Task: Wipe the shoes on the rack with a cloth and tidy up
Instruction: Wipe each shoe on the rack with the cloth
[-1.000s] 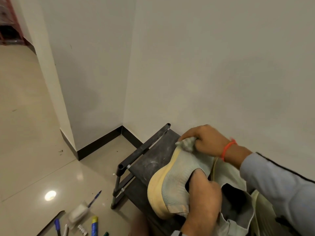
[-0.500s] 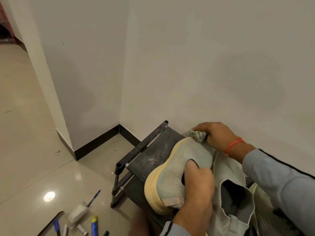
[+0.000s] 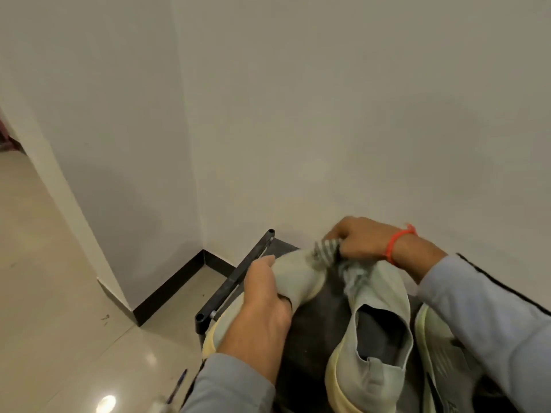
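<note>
Shoe (image 3: 293, 274) turned toe-up since earlier; left hand (image 3: 262, 296) grips it, right hand (image 3: 362, 238) clutches cloth (image 3: 326, 253), wiping toe.

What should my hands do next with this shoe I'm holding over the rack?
Probably draw the cloth back along the shoe toward its heel. The right hand grips the bunched cloth at the toe, while the left hand holds the shoe tilted above the rack, so the rest of its upper looks unwiped from here.
</note>
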